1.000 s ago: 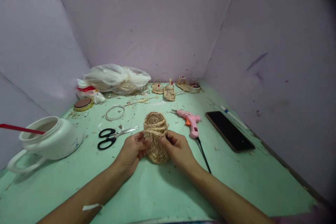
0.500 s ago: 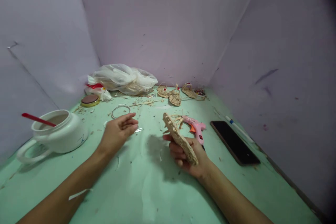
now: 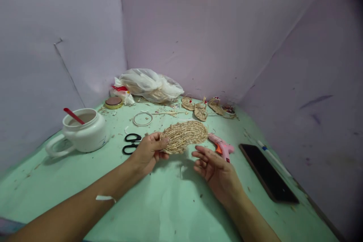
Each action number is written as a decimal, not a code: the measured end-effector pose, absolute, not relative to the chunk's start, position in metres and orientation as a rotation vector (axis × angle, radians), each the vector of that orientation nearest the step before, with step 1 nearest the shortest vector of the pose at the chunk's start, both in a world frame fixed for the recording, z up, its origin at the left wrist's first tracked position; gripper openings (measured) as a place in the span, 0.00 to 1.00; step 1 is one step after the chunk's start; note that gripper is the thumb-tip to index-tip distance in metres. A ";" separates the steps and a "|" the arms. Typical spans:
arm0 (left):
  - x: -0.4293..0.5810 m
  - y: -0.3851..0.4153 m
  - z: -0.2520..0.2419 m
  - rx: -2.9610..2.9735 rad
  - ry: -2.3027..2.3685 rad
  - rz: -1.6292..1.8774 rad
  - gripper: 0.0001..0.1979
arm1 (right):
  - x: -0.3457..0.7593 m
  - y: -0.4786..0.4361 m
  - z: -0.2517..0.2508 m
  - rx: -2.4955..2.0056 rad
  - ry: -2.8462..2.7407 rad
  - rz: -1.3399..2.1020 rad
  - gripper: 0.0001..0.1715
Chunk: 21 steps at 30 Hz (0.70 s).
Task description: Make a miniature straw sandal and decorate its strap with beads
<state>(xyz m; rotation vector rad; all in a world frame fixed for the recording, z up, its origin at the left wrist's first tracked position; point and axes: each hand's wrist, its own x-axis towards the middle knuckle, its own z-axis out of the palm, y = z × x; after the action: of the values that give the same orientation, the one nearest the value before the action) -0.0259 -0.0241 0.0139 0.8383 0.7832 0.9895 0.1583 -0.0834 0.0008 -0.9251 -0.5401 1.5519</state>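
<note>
Pinched at its left end, a woven straw slipper sole is held by my left hand above the green table. The piece is oval, made of coiled fibre rows, and its broad face shows. My right hand hovers below the sole's right end, fingers loosely curled and apart, holding nothing. Just beyond that hand lies a pink glue gun with an orange trigger. Black-handled scissors rest beside my left hand, which covers their blades.
A white mug with a red stick stands at left. Behind are a plastic bag, a round tin, a ring and small woven slippers. A phone and a pen lie at right.
The sole has passed from my right hand to my left and turned to show its broad face. My right hand has let go. The view has swung left, and the scissors' handles now show.
</note>
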 end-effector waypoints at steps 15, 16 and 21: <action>-0.025 -0.026 0.023 1.299 1.002 0.834 0.13 | 0.140 -0.081 0.006 -0.886 -0.431 1.291 0.27; -0.037 -0.019 0.029 1.551 1.192 0.924 0.12 | 0.141 -0.081 0.007 -0.874 -0.414 1.280 0.30; -0.103 0.016 0.044 2.273 1.675 0.327 0.08 | 0.154 -0.078 0.007 -0.881 -0.331 1.230 0.31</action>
<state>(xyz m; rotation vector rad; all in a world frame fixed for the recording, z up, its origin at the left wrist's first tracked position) -0.1030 0.0160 0.0444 2.2730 1.6750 0.3273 0.1538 -0.0780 0.0072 -0.8811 -0.3313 1.2304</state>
